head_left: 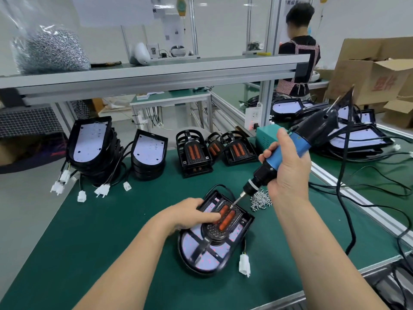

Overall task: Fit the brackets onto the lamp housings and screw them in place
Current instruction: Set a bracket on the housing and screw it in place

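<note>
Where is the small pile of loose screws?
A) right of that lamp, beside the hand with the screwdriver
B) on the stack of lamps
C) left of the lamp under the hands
A: the screws lie on the green mat right of the lamp, close to the right hand that grips the screwdriver.

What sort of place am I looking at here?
Most likely a small factory assembly line for lamps: stacked housings wait on a green bench, the right hand grips an electric screwdriver beside loose screws, and another worker stands at the next bench.
</note>
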Available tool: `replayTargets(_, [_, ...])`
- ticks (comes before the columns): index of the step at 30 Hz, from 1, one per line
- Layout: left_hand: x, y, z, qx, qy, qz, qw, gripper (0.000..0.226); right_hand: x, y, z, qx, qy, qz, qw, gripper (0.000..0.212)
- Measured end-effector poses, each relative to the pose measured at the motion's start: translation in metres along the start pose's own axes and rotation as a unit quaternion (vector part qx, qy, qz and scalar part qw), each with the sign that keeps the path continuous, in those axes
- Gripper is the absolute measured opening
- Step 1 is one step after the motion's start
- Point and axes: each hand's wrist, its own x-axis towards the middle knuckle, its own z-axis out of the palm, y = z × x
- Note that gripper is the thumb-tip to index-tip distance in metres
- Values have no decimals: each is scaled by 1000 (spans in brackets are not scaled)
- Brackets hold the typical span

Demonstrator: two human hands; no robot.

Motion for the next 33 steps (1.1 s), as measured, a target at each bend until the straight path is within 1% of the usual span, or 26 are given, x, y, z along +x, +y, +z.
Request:
replayTargets(2, [-2, -4, 11, -95, -23, 4, 995, 42, 4, 2, 5, -12, 0, -12, 1000, 16])
replayTargets(4, [-4, -9, 23, -156, 1, 17, 988, 47, 8, 7, 10, -26, 6, -18, 999, 21])
replayTargets(6, [-3, -15, 31, -181, 36, 26, 982, 43, 12, 15, 14, -43, 12, -22, 999, 25])
replayTargets(8, [-3, -18, 34, -190, 53, 30, 980, 30, 14, 25, 19, -62, 9, -28, 998, 24])
replayTargets(11, [-3, -19, 35, -195, 54, 37, 979, 24, 14, 39, 27, -78, 1, -23, 997, 22])
replayTargets(16, [-4, -17, 35, -211, 49, 41, 975, 23, 13, 59, 34, -86, -16, -4, 996, 20])
replayTargets(20, [-6, -14, 36, -211, 46, 62, 975, 36, 11, 65, 36, -90, -14, 7, 996, 22])
replayTargets(22, [-7, -15, 36, -211, 43, 67, 974, 39, 10, 67, 37, -96, -17, 9, 995, 22])
replayTargets(27, [-6, -17, 36, -220, 32, 76, 972, 36, 11, 68, 38, -106, -28, 7, 994, 22])
replayTargets(31, [-5, -17, 36, -221, 28, 74, 972, 22, 12, 69, 38, -103, -25, 9, 994, 23])
replayTargets(33, [-5, -17, 35, -220, 30, 68, 973, 21, 12, 70, 36, -105, -27, 8, 994, 23])
